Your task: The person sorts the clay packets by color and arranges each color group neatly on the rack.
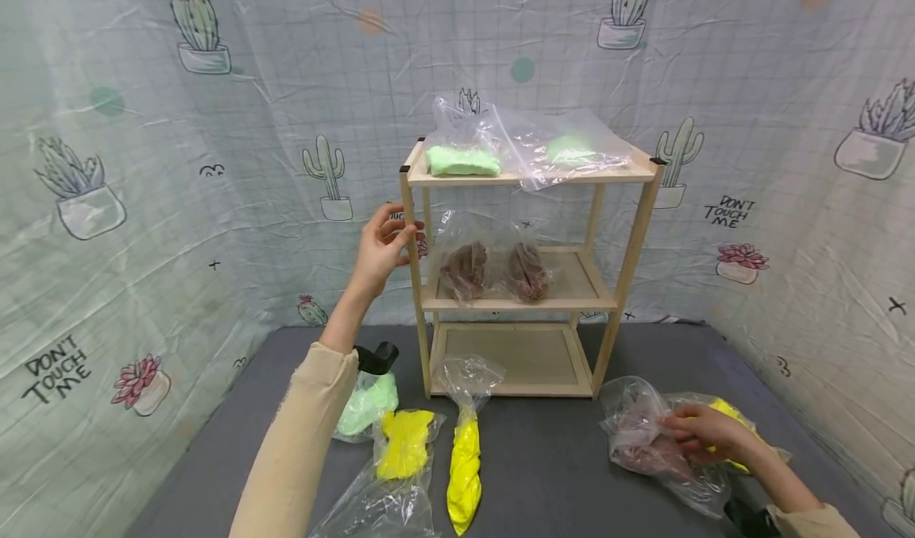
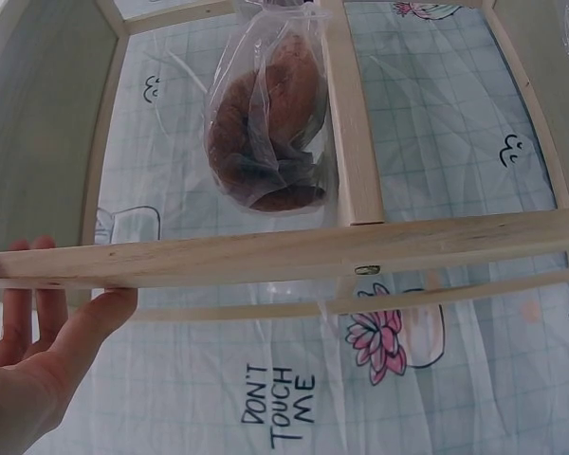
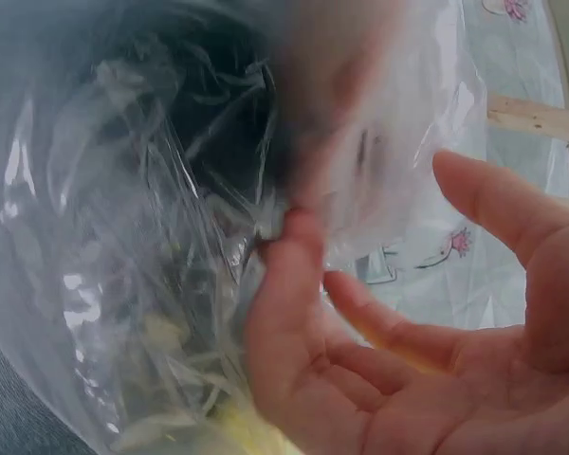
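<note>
My left hand (image 1: pixel 382 244) grips the left front post (image 1: pixel 418 299) of a wooden shelf rack, its fingers and thumb around the wood. The left wrist view shows the same post (image 2: pixel 218 256) and, behind it, a clear bag with a brown lump (image 2: pixel 266 123). At the right, my right hand (image 1: pixel 704 431) touches a clear plastic bag with a brownish-pink lump (image 1: pixel 646 450) on the dark table. In the right wrist view its thumb stands apart from loosely bent fingers (image 3: pixel 284 313), which rest against crinkled plastic (image 3: pixel 104 237). Another bag with yellow contents (image 1: pixel 732 419) lies partly under this hand.
On the top shelf lie bags with light green contents (image 1: pixel 463 161); the middle shelf carries two bagged brown lumps (image 1: pixel 529 272). In front of the rack are a twisted yellow bag (image 1: pixel 465 474), a flatter yellow one (image 1: pixel 403 443) and a green one (image 1: pixel 368 403). Printed sheets surround the table.
</note>
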